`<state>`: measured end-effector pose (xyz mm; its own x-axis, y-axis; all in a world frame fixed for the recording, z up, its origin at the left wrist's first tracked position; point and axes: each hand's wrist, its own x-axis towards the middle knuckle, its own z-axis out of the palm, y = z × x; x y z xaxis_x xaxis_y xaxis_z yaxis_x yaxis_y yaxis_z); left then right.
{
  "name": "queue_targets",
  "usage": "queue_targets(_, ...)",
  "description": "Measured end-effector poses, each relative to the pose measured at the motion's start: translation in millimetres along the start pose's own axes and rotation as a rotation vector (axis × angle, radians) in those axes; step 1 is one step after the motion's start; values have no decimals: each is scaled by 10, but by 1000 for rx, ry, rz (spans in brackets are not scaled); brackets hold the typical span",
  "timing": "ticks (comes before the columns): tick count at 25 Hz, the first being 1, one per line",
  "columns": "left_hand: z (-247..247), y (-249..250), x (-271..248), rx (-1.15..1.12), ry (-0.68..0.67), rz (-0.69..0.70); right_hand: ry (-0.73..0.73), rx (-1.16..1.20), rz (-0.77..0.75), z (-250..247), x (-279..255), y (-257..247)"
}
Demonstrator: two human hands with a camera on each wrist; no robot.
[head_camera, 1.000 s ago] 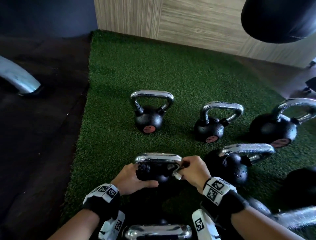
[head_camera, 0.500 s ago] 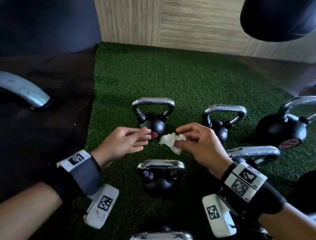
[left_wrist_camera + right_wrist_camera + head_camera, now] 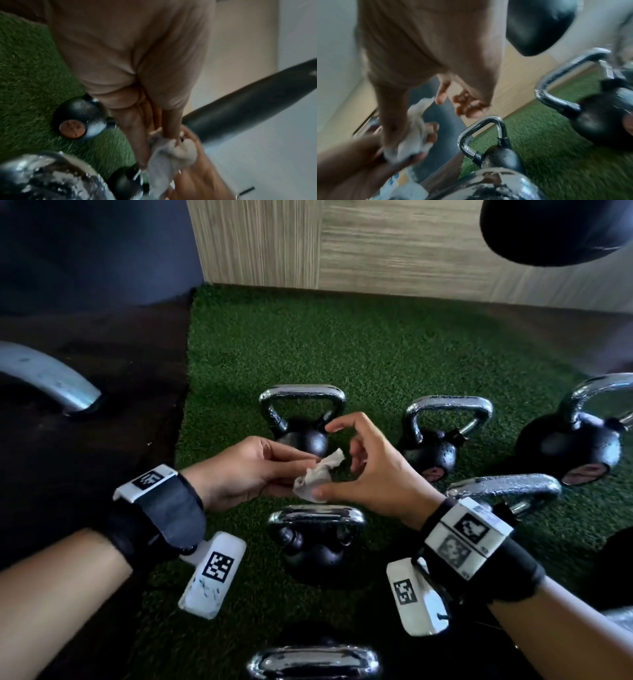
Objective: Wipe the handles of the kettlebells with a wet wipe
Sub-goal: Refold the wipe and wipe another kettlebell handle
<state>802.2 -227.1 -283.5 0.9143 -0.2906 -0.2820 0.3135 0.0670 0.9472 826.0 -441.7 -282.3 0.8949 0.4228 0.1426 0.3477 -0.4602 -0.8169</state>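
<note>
Green turf [image 3: 342,344] covers the floor out to a wood-panelled wall [image 3: 376,241] at twelve o'clock, with a black punching bag [image 3: 565,227] hanging at one o'clock. Kettlebells stand about on it: the nearest kettlebell [image 3: 317,542] sits right below the hands, another kettlebell [image 3: 303,422] is just past them at twelve, and more stand off toward three o'clock. Above the nearest handle, the left hand [image 3: 239,470] pinches a crumpled wet wipe [image 3: 317,475] between thumb and fingertips, while the right hand [image 3: 373,474] presses its thumb to the wipe's near edge, its other fingers lifted and loosely spread. No handle is being rubbed just now; I'd guess the wipe is being regathered, and I can't tell which handles are done.
</note>
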Motion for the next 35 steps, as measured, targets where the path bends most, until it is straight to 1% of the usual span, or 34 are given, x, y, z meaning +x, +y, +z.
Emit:
queue_targets(1,-17,-59,-8,40,45,37,-79,48,66,-32,-43,84)
queue_targets(2,-32,-124,-24,110,105,87,-93,82,142,-47,-96,190)
queue_targets(3,-43,-190,-39,231,182,157,-53,87,234,-48,-145,316)
queue_targets(4,-40,-261,-65,396,265,246,-3,45,337,-26,-188,447)
queue_targets(5,-8,-325,-89,561,335,340,18,-49,445,2,-212,588)
queue_targets(6,56,-386,-105,692,375,427,-22,-168,537,40,-220,717)
queue_targets(7,136,-445,-112,793,379,491,-116,-281,607,100,-230,800)
queue_targets(8,223,-500,-107,878,355,535,-218,-380,652,182,-236,864)
queue_targets(9,308,-542,-96,948,315,564,-271,-442,680,274,-245,929)
queue_targets(10,360,-567,-97,1005,276,581,-269,-438,696,372,-268,994)
queue_targets(11,375,-573,-103,1051,240,592,-246,-363,704,460,-306,1070)
queue_targets(13,288,-567,-147,1103,205,603,-170,-99,695,604,-383,1178)
queue_targets(14,242,-569,-176,1100,215,612,-139,-24,675,644,-422,1205)
queue_targets(16,229,-582,-230,1137,265,648,-97,-54,586,690,-469,1269)
queue_targets(18,350,-606,-225,1327,249,679,-40,-138,534,720,-496,1265)
queue_targets(19,387,-640,-221,1389,234,693,-23,-136,524,729,-504,1252)
queue_targets(21,331,-673,-246,1317,251,672,-16,-80,492,744,-525,1237)
queue_targets(24,63,-801,-349,968,440,646,2,-52,437,760,-559,1229)
queue_targets(25,40,-841,-388,921,475,654,21,-64,434,764,-567,1238)
queue_targets(27,109,-906,-454,930,479,694,45,-85,424,786,-572,1267)
queue_targets(29,134,-1019,-462,928,501,741,39,-98,405,800,-575,1294)
queue_targets(30,96,-1079,-450,870,547,719,40,-101,394,802,-574,1307)
queue_targets(32,-50,-1182,-435,697,654,584,50,-87,389,803,-568,1327)
queue_targets(33,-134,-1222,-436,622,665,495,48,-68,395,806,-569,1331)
queue_targets(34,-195,-1250,-447,564,644,412,48,-55,400,810,-572,1334)
queue_targets(35,-231,-1284,-459,533,615,363,55,-54,404,819,-581,1340)
